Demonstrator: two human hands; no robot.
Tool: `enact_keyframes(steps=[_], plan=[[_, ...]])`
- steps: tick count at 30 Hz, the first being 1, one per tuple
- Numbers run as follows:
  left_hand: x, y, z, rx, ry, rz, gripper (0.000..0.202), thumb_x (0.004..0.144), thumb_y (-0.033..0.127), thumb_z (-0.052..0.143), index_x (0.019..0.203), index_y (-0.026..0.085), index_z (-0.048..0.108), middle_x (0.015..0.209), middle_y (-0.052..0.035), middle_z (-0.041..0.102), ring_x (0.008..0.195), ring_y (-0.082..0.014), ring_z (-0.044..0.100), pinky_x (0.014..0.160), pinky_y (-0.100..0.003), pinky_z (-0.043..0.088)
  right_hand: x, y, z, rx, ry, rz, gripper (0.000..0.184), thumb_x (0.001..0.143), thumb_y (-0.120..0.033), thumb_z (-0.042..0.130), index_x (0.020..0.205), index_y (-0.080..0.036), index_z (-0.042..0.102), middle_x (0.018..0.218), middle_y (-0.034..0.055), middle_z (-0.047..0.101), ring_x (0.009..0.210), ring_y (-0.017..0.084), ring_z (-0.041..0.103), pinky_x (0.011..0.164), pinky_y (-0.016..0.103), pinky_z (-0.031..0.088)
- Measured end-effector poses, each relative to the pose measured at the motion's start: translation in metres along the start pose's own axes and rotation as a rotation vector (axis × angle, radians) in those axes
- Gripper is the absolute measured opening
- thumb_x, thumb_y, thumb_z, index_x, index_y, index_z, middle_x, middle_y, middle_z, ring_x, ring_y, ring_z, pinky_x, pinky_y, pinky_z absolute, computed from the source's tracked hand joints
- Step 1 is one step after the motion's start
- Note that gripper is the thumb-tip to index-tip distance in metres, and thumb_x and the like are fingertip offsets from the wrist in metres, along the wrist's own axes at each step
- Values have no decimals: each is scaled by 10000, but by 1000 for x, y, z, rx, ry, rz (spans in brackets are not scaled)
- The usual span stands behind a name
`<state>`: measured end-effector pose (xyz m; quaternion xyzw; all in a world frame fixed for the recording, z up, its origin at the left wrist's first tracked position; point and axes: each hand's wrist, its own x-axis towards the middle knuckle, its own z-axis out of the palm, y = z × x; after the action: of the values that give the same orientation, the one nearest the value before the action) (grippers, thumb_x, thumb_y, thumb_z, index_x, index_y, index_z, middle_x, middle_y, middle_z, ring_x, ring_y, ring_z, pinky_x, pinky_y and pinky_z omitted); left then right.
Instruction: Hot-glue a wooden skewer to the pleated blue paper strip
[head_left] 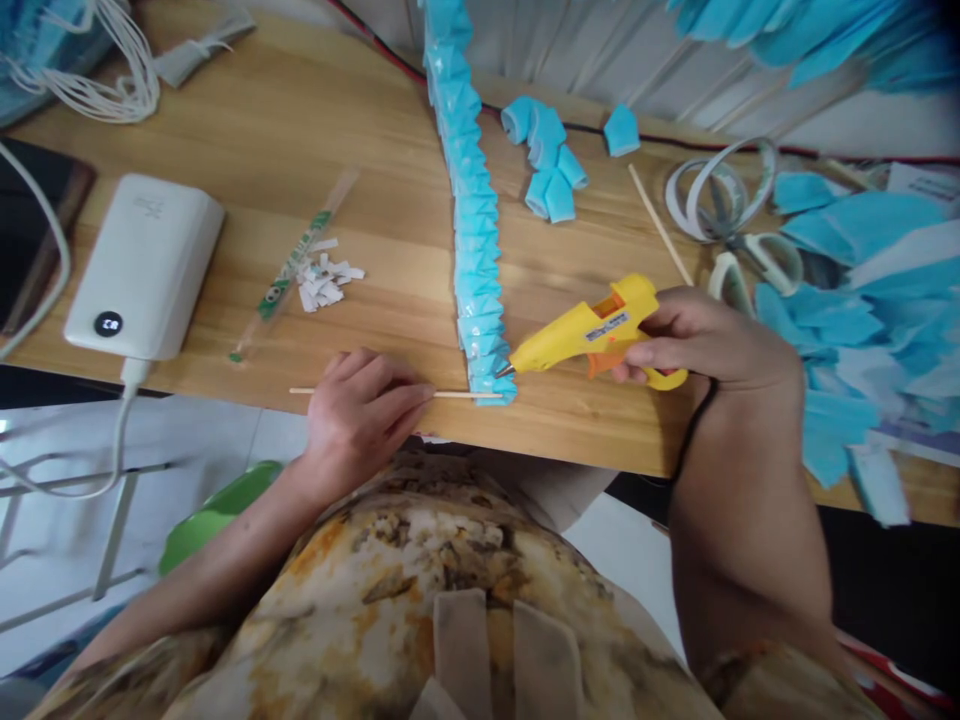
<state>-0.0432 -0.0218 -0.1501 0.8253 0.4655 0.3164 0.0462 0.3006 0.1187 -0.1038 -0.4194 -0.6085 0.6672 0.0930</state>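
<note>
My right hand (701,340) is wrapped round the handle of a yellow glue gun (581,335), one finger on its orange trigger. The nozzle touches the near end of a long strip of folded blue paper (472,220) that runs up the wooden table (315,130). A thin wooden stick (465,395) lies along the table's front edge under that strip's end. My left hand (360,410) rests on the stick, fingers pressed together, holding it down.
A white power bank (142,265) with cable sits at left, beside a dark tablet (30,220). White paper scraps (322,280) and a plastic wrapper (296,260) lie mid-table. Loose blue paper rolls (547,160), another stick (660,225), scissors (742,255), tape and blue paper piles (862,300) crowd the right.
</note>
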Motion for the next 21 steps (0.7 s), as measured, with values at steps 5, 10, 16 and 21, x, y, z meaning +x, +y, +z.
enact_keyframes(steps=[5, 10, 16, 21], plan=[[0, 0, 0, 0, 0, -3, 51, 957, 178, 712, 929, 211, 739, 887, -49, 723, 797, -194, 596, 693, -352, 431, -1, 4, -3, 13, 20, -17, 348, 679, -471, 910, 848, -187, 800, 703, 35, 761, 505, 158, 652, 452, 255, 533], [-2, 0, 1, 8, -6, -22, 82, 970, 203, 689, 931, 226, 757, 890, -49, 722, 813, -196, 608, 708, -356, 440, 0, 2, -1, 8, 26, -42, 336, 682, -468, 911, 846, -191, 816, 680, 29, 754, 491, 147, 645, 445, 244, 535], [-3, -1, 2, 0, -3, -17, 70, 962, 191, 696, 934, 216, 755, 897, -56, 720, 814, -198, 594, 709, -360, 433, -1, 2, -1, -28, 1, -83, 315, 726, -492, 875, 836, -203, 814, 658, 22, 746, 490, 144, 638, 425, 231, 516], [-3, -1, 2, 10, -9, -26, 104, 975, 209, 677, 917, 224, 762, 889, -54, 719, 807, -195, 598, 709, -359, 434, -2, 3, -3, 44, 4, -47, 337, 673, -440, 923, 789, -157, 782, 652, 63, 732, 501, 151, 634, 437, 234, 503]])
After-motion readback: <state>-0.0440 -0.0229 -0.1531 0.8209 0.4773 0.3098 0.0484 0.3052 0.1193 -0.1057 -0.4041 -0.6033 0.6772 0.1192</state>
